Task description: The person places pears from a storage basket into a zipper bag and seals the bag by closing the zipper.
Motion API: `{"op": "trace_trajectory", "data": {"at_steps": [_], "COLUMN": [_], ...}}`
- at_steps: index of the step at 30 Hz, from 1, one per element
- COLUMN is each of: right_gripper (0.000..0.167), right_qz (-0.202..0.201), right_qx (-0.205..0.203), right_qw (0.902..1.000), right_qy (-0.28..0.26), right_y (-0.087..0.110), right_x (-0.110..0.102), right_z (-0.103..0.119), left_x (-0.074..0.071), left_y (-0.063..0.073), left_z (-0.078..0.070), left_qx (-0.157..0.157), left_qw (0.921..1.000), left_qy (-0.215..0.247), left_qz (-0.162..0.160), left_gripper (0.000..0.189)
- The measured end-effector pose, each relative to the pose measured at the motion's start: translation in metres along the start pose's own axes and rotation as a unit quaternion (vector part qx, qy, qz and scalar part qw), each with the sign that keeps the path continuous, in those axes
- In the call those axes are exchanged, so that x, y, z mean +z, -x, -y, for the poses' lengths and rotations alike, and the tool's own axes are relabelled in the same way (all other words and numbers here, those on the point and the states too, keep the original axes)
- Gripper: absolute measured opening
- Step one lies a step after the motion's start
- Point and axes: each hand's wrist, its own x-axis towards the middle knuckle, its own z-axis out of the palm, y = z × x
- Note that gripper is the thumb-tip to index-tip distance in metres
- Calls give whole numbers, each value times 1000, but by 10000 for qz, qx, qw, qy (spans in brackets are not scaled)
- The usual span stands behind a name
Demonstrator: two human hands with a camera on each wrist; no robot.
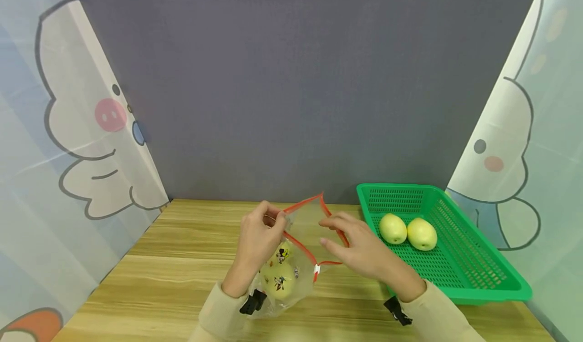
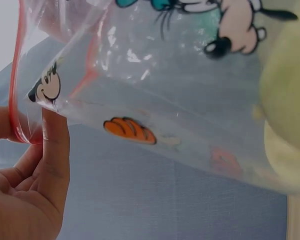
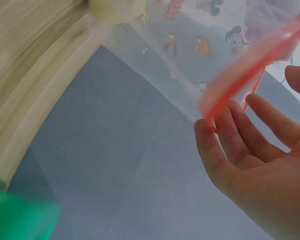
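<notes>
A clear zip bag (image 1: 298, 280) with a red-edged mouth and cartoon prints stands on the table, its mouth spread wide. Inside it, pale yellow-green apples (image 1: 279, 281) lie at the bottom, partly covered by the left wrist. My left hand (image 1: 260, 236) pinches the mouth's left side between thumb and fingers, as the left wrist view also shows on the red rim (image 2: 14, 85). On the other side, my right hand (image 1: 357, 243) touches the red rim (image 3: 235, 75) with its fingertips, the thumb held apart from them.
A green plastic basket (image 1: 478, 295) stands at the right of the wooden table (image 1: 182, 271), with two yellow-green apples (image 1: 407, 231) in it. A grey cloth backdrop (image 1: 291, 89) rises behind the table, and cartoon-printed curtains (image 1: 27, 205) hang at both sides.
</notes>
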Motion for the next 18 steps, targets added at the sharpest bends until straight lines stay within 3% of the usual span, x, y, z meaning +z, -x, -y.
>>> {"op": "trace_trajectory", "data": {"at_steps": [7,18], "right_gripper": [25,28], "right_qz": [126,474], "right_qx": [-419,-250], "right_qw": [9981,9908], "right_qy": [429,1245], "right_y": [-1,-1], "right_x": [-13,-32], "right_z": [4,-2], "left_x": [0,-1], "left_y": [0,-1], "left_z": [-1,0], "left_qx": [2,68], "left_qw": [10000,9995], "left_qy": [-90,-294], "left_qz": [26,-54], "left_gripper": [7,8]}}
